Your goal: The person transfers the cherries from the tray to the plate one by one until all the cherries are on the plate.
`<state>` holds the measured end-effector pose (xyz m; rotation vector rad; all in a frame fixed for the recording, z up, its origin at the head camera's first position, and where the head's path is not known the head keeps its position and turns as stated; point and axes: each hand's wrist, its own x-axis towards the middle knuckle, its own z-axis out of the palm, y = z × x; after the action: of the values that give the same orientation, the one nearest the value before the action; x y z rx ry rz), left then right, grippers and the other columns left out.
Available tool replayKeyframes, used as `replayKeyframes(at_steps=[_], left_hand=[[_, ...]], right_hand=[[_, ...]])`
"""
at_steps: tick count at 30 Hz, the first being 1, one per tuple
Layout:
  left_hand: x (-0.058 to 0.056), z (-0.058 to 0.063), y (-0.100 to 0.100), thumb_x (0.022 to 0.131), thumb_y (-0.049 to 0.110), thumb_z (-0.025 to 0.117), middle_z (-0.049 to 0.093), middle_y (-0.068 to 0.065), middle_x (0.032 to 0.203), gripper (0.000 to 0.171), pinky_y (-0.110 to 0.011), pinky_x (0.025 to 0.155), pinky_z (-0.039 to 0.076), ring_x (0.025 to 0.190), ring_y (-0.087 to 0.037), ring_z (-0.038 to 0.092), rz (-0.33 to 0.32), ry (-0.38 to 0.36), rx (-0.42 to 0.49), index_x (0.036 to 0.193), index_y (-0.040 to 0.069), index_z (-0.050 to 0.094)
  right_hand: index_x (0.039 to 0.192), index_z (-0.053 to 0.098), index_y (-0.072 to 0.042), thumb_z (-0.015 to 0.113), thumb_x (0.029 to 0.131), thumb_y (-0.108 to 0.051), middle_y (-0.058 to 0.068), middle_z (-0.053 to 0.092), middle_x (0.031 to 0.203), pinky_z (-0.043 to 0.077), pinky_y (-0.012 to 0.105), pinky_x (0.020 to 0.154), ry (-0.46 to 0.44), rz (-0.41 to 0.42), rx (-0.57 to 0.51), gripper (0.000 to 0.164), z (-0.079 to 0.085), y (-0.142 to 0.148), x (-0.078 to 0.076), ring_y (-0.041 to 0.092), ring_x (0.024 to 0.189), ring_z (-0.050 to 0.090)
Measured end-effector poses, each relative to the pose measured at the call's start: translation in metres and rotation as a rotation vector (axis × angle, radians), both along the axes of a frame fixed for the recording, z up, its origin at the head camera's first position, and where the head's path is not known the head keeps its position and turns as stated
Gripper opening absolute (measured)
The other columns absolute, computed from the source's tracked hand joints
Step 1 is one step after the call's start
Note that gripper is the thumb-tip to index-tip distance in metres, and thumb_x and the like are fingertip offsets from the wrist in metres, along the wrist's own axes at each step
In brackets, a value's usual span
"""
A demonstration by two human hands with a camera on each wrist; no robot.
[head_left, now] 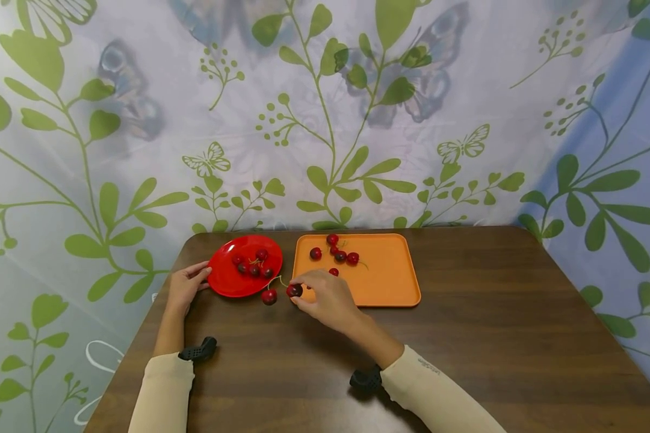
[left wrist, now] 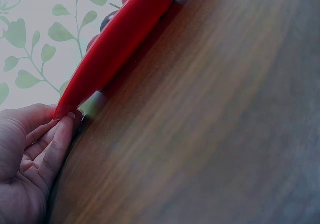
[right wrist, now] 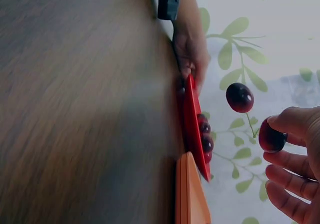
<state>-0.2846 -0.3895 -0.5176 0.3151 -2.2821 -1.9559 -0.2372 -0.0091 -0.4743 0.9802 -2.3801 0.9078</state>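
Observation:
My left hand pinches the left rim of a round red plate, thumb above and fingers beneath, as the left wrist view shows. Several dark red cherries with green stems lie on that plate. Between thumb and fingers my right hand pinches one cherry of a stemmed pair. Its twin, a second cherry, hangs from the joined stem near the plate's lower right edge. More cherries lie on the orange tray, partly hidden behind the right hand.
Plate and tray stand side by side at the back of a brown wooden table. Behind the table hangs a cloth printed with leaves and butterflies. A black wrist device is worn on the left arm, another on the right.

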Motion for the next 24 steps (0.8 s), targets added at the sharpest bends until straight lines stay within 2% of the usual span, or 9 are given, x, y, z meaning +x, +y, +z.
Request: replayKeyframes(at_steps=[2,5,10,13,19,24], left_hand=[[0.002,0.004,0.001,0.098,0.005,0.066,0.069,-0.003,0.106,0.043,-0.025,0.072,0.062,0.077,-0.003,0.068,-0.009,-0.003,-0.015,0.135,-0.015,0.056],[0.002,0.004,0.001,0.098,0.005,0.066,0.069,-0.007,0.110,0.043,-0.025,0.071,0.062,0.076,-0.004,0.068,-0.009,-0.002,-0.019,0.135,-0.014,0.056],[-0.005,-0.009,-0.005,0.099,0.010,0.067,0.070,0.005,0.100,0.044,-0.021,0.069,0.061,0.075,-0.002,0.067,0.012,-0.001,-0.017,0.136,-0.012,0.057],[-0.009,-0.017,-0.008,0.100,0.014,0.067,0.069,0.013,0.097,0.046,-0.019,0.069,0.061,0.076,0.000,0.067,0.018,0.011,-0.033,0.138,-0.010,0.057],[-0.012,-0.023,-0.010,0.099,0.016,0.068,0.069,0.015,0.095,0.046,-0.020,0.070,0.061,0.078,0.000,0.067,0.006,0.049,-0.050,0.136,-0.010,0.058],[-0.010,-0.023,-0.009,0.100,0.014,0.066,0.070,0.014,0.095,0.045,-0.019,0.070,0.061,0.079,0.000,0.067,0.000,0.050,-0.039,0.137,-0.011,0.057]], right_hand=[[0.110,0.078,-0.020,0.087,0.083,-0.028,-0.005,0.074,0.109,0.061,0.028,0.072,-0.004,0.005,0.016,0.029,0.001,-0.004,0.001,0.012,0.099,0.068],[0.110,0.078,-0.020,0.085,0.085,-0.029,-0.004,0.074,0.109,0.061,0.028,0.073,-0.003,0.012,0.031,0.028,0.004,-0.010,0.002,0.013,0.099,0.068],[0.111,0.077,-0.020,0.084,0.086,-0.031,-0.004,0.074,0.109,0.060,0.026,0.072,-0.001,0.018,0.048,0.028,0.008,-0.020,0.003,0.013,0.097,0.069],[0.112,0.077,-0.020,0.083,0.087,-0.031,-0.005,0.074,0.107,0.055,0.021,0.066,-0.017,0.023,0.065,0.027,0.010,-0.026,0.001,0.011,0.089,0.067],[0.113,0.076,-0.020,0.081,0.089,-0.033,-0.006,0.073,0.102,0.040,0.013,0.053,-0.084,0.011,0.118,0.028,0.010,-0.038,-0.005,0.004,0.073,0.053],[0.114,0.077,-0.021,0.079,0.090,-0.035,-0.008,0.072,0.098,0.040,0.014,0.051,-0.125,-0.007,0.152,0.028,0.008,-0.049,-0.012,0.004,0.072,0.052]])
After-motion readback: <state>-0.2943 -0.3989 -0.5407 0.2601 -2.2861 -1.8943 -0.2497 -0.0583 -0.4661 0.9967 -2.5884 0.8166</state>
